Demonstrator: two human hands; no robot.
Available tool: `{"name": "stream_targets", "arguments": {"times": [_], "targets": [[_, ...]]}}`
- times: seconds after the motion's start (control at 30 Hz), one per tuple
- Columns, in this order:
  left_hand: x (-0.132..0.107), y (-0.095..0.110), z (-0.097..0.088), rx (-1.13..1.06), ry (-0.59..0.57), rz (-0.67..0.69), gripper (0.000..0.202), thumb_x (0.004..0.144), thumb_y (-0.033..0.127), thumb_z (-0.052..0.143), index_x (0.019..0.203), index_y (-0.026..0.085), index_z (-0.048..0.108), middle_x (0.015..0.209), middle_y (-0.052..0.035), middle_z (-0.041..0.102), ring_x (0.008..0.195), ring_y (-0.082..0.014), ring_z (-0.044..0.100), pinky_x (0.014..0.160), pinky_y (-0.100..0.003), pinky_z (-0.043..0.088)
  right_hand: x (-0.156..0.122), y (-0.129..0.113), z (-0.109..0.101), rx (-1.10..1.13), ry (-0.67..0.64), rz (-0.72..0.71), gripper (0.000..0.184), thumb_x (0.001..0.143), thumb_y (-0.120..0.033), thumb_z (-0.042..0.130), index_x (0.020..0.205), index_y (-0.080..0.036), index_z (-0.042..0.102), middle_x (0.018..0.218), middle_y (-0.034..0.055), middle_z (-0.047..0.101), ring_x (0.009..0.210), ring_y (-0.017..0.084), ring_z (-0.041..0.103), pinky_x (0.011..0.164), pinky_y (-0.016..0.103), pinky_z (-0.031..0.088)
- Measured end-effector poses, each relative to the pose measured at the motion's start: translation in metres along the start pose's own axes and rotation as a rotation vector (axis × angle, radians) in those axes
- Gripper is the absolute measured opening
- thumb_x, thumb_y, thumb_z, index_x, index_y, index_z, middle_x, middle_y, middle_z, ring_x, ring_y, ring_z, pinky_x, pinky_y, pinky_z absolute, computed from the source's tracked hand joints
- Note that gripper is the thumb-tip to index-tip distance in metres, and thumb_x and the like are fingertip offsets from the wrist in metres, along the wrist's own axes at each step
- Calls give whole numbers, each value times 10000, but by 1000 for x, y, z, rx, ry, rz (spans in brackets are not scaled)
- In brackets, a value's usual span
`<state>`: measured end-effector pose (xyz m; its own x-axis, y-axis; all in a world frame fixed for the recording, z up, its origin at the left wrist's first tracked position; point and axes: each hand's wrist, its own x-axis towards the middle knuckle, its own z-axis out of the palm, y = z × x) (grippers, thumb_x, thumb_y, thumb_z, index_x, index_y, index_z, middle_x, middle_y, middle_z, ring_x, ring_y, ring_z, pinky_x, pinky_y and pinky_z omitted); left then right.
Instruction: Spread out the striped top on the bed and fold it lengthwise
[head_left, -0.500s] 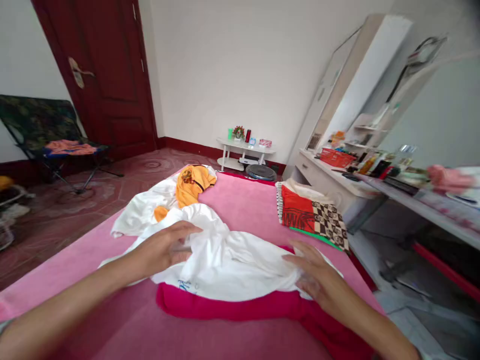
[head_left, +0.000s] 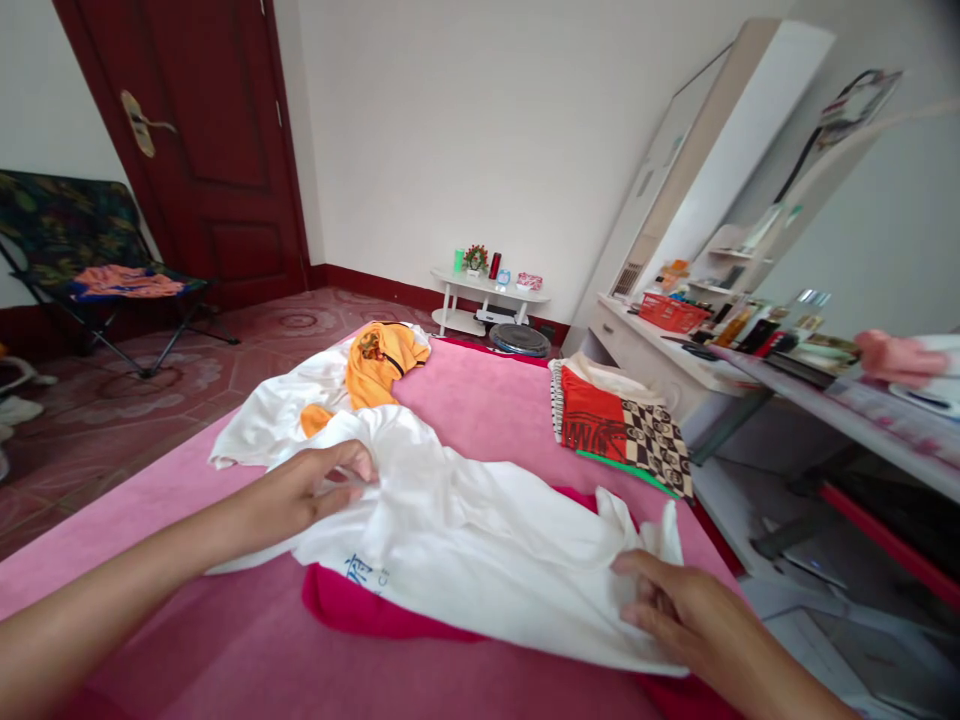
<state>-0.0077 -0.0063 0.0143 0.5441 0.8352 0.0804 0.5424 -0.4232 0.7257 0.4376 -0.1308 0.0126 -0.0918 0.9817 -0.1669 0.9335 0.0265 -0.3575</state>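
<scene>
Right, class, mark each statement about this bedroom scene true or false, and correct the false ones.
1. Both hands grip the white garment. True: left hand, right hand.
2. The white garment lies over a magenta cloth. True.
3. The orange garment hangs on the door. False: it lies on the pink bed.
4. The folded red and checked cloth lies under the right hand. False: it lies apart, further up the bed.
5. The folding chair is bare. False: an orange cloth lies on it.

The crumpled cotton garment [head_left: 465, 540] is white with blue print; the folded cloth stack [head_left: 622, 425] shows red and black-and-cream checks.
</scene>
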Motion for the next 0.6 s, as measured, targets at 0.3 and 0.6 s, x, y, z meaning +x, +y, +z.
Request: {"name": "stream_targets", "arguments": {"times": [0.3, 0.6], "targets": [[7, -28, 12, 212, -64, -90, 219, 808, 342, 502, 898, 194, 635, 754, -12, 626, 667, -165, 562, 604, -245, 411, 46, -9, -6, -103, 3, -56, 345, 751, -267, 566, 1089, -239, 628, 696, -5, 641, 657, 169, 587, 576, 241, 341], [20, -28, 21, 302, -95, -48, 118, 797, 286, 530, 775, 184, 586, 722, 1, 595, 641, -144, 538, 569, -220, 373, 104, -23, -25, 503, 67, 38, 126, 713, -304, 571, 666, -204, 511, 543, 6, 612, 464, 143, 550, 470, 239, 375]]}}
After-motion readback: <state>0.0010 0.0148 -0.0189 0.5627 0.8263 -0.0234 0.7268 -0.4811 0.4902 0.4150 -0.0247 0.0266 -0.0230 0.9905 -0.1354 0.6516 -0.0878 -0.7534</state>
